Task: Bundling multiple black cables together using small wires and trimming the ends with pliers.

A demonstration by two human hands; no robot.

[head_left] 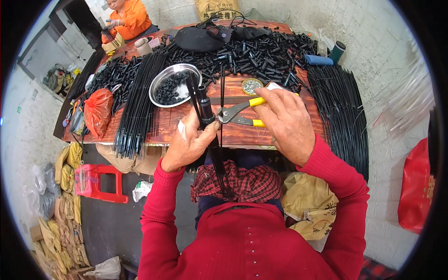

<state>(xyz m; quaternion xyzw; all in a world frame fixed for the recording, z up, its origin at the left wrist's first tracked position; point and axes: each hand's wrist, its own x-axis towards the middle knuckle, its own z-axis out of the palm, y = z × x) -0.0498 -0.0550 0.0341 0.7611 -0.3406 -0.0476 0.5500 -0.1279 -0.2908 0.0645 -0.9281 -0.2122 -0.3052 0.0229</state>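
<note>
My left hand [189, 142] is wrapped round a black umbrella frame [204, 102], a thick tube with thin rods at its collar. The tube runs down to my lap, over a red-and-black checked cloth [238, 182]. A white strip is wound on one finger of that hand. In my right hand [287, 123] are pliers [237, 111] with yellow grips, their handles spread apart. The plier jaws are at the collar, beside my left fingertips and an upright thin rod [222, 88]. Whether the jaws pinch a wire there is too small to tell.
Bundles of thin black rods lie left [142, 107] and right [336, 112] on the red-brown table [214, 135]. A metal bowl [198, 74] holds small black rings. Behind it is a heap of black tubes [261, 58]. A person in orange [133, 21] sits far left; a red stool [123, 189] stands below.
</note>
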